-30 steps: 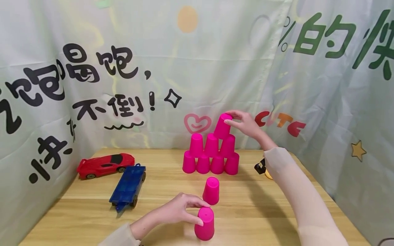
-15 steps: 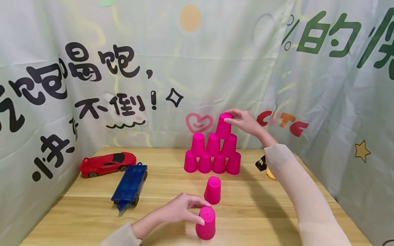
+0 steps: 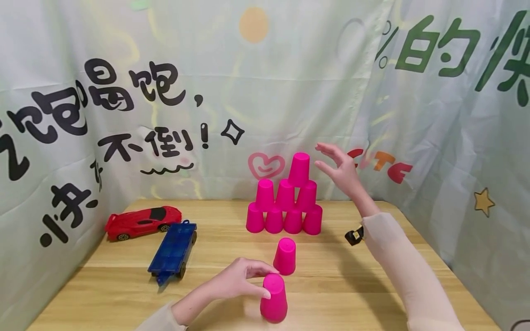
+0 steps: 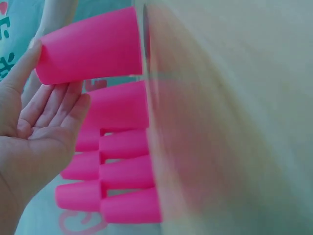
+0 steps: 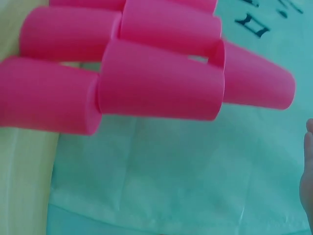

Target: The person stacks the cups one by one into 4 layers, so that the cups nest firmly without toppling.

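In the head view, a pyramid of upside-down pink cups stands at the back of the table. Its bottom row has several cups (image 3: 273, 219), three cups (image 3: 285, 195) form the row above, and one cup (image 3: 299, 169) sits on top, right of centre. My right hand (image 3: 341, 170) is just right of that top cup, apart from it, fingers spread and holding nothing. Near the front, my left hand (image 3: 236, 280) grips an upside-down pink cup (image 3: 274, 301) between thumb and fingers, also seen in the left wrist view. Another pink cup (image 3: 285, 256) stands just behind it.
A red toy car (image 3: 142, 223) and a blue toy trailer (image 3: 172, 253) stand on the left of the table (image 3: 223, 248). A small black object (image 3: 354, 236) lies under the right forearm. Printed cloth (image 3: 298, 92) hangs behind and at both sides.
My right hand has let go of the top cup and drawn back to the right; the cup stays on the pyramid. My left hand keeps its grip on the front cup, nearly unmoved.
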`<state>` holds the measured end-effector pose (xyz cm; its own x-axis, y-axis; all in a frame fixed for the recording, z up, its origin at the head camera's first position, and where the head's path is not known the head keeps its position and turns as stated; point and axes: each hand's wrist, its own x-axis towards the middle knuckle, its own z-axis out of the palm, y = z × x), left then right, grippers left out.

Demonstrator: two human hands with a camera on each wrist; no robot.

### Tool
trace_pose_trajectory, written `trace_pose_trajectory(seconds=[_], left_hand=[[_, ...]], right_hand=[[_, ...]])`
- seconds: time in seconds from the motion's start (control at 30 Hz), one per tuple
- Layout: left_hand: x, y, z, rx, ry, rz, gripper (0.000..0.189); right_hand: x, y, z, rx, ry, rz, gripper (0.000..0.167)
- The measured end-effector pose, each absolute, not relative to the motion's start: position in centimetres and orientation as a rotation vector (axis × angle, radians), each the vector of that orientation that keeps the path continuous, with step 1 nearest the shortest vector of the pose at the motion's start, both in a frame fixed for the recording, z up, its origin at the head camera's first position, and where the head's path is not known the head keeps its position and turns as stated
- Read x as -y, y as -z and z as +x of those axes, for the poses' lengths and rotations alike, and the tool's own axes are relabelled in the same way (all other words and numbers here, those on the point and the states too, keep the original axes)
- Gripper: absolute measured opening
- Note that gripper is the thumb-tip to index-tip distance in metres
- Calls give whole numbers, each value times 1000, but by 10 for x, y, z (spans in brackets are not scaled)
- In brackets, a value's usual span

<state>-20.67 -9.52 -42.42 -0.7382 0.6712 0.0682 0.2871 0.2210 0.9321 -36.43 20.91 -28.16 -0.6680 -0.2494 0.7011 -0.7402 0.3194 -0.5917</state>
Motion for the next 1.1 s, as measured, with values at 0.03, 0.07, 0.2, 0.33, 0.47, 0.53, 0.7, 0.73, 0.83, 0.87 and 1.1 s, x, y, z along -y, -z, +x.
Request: trace_pose_trajectory(seconds=[0.03, 0.07, 0.2, 0.33, 0.47, 0.53, 0.7, 0.73, 0.83, 0.87, 1.1], left_hand=[[97, 421, -207, -2167, -1523, 878, 40], [99, 417, -207, -2189, -1519, 868, 42], [111, 396, -209, -2270, -1546, 824, 47], [124, 370, -213, -2324, -1638, 829, 48], [137, 344, -219, -2380, -1742, 789, 50], [142, 332, -223, -2414, -1791, 756, 50], [147, 306, -241, -2503, -1883, 723, 49], [146, 301, -245, -2515, -1897, 715, 49], [141, 289, -258, -2550, -1944, 665, 49], [138, 285, -262, -2560, -1957, 648, 48], [117, 271, -295, -2671, -1953, 669, 50]], right_hand=[[-210, 285, -360, 2059, -1336, 902, 50], [-211, 292, -360, 2020, -1344, 932, 50], [-211, 308, -346, 1918, -1367, 1045, 49], [-210, 327, -333, 1916, -1400, 1119, 51], [-209, 345, -320, 1999, -1403, 1163, 53], [-207, 354, -315, 2049, -1397, 1179, 53], [-199, 373, -306, 2182, -1303, 1198, 53], [-197, 376, -305, 2213, -1275, 1204, 53], [-192, 385, -301, 2305, -1208, 1245, 53], [-190, 388, -300, 2337, -1197, 1262, 53], [-182, 400, -295, 2512, -1197, 1348, 49]])
